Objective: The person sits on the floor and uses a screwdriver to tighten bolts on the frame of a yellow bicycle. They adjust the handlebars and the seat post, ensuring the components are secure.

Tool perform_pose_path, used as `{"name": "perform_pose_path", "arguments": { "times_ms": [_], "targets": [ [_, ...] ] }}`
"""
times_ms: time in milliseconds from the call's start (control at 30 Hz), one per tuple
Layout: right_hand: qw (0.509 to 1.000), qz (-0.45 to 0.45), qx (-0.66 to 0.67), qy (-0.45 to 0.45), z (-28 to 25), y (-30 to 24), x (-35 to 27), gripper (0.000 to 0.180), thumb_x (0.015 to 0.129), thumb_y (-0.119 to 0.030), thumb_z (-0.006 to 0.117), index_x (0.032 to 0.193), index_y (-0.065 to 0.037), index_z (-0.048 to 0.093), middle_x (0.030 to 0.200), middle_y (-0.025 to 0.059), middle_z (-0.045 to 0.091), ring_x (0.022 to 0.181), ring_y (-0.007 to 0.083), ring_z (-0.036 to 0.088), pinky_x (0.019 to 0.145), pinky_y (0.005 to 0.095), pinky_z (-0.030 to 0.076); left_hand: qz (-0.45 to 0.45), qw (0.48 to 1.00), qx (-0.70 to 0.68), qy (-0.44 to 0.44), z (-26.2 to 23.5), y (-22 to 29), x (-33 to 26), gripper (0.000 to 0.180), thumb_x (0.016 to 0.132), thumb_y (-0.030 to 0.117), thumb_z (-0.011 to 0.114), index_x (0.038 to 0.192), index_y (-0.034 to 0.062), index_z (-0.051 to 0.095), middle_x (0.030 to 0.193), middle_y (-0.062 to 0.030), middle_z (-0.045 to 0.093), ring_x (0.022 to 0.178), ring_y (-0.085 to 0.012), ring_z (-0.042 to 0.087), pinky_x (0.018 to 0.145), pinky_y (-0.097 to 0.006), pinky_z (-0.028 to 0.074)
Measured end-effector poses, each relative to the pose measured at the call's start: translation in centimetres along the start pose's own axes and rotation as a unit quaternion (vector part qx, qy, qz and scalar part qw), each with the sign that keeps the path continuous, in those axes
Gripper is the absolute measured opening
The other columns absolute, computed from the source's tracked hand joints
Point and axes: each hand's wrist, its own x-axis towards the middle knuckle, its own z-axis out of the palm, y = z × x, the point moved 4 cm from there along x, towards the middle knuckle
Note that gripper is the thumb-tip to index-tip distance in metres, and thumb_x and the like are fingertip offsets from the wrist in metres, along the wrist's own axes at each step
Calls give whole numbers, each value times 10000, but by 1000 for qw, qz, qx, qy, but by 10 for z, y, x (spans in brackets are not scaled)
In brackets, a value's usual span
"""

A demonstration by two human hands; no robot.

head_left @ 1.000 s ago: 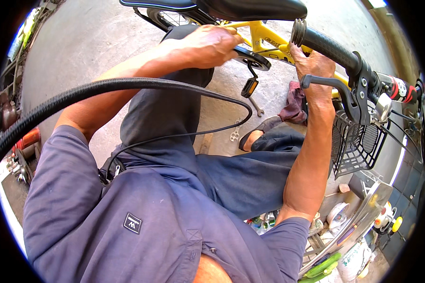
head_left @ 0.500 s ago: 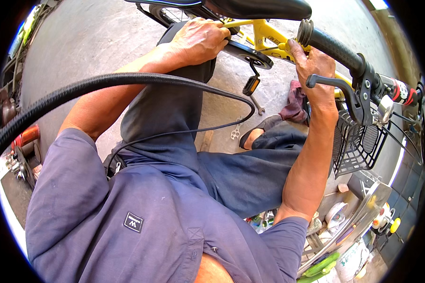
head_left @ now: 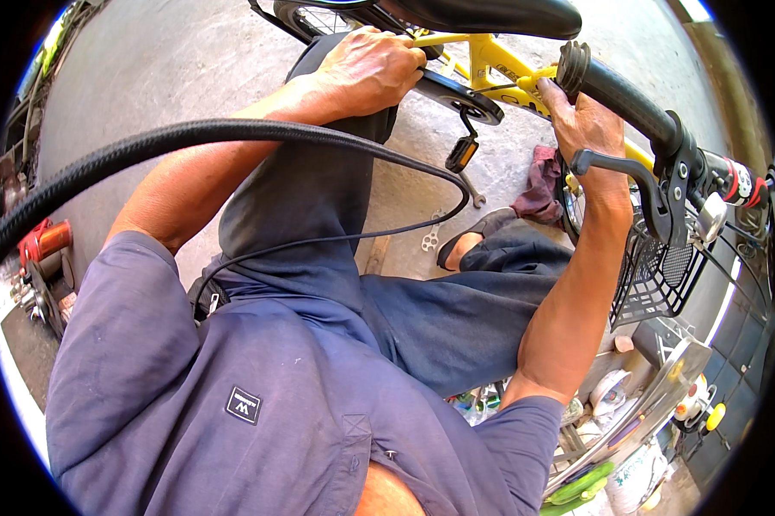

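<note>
A small yellow bicycle frame point(head_left: 490, 62) stands in front of me, its black saddle point(head_left: 490, 15) at the top edge. My left hand point(head_left: 374, 70) is closed at the frame's rear, by the black chain guard point(head_left: 463, 93); its fingertips are hidden. Farther right, my right hand point(head_left: 587, 125) grips the front of the frame beneath the black handlebar grip point(head_left: 619, 93), thumb along the yellow tube. A brake lever point(head_left: 615, 163) crosses in front of that wrist. Below the chain guard hangs a pedal point(head_left: 462, 155) with an orange reflector.
On the concrete floor lie a wrench point(head_left: 473, 191), a flat multi-hole spanner point(head_left: 431, 234) and a dark red rag point(head_left: 539, 185). A black basket point(head_left: 658, 267) hangs at the bicycle's front. A black cable point(head_left: 232, 131) arcs across my left arm. Assorted parts sit lower right.
The bicycle has shifted slightly to the right, saddle, handlebar and basket with it. My right hand has moved right along with it; my left hand keeps nearly the same place.
</note>
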Motion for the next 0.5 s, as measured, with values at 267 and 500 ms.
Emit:
{"name": "perform_pose_path", "arguments": {
  "times_ms": [267,500],
  "targets": [
    [979,-78,-137,126,12,4,-3,441,890,-428,667,887,11,711,570,114,601,504,221,592,528,346,515,-1,1000,2,-10,3,1,3,269,897,220,604,1079,39,685,989,-126,665,947,-309,646,887,-410,487],
    [964,-84,-226,109,18,-1,-2,570,887,-549,615,855,13,699,510,79,571,440,199,569,483,284,493,12,1000,1,17,3,0,3,240,899,211,593,1028,38,697,942,-138,676,890,-302,663,848,-407,506]
  ]
}}
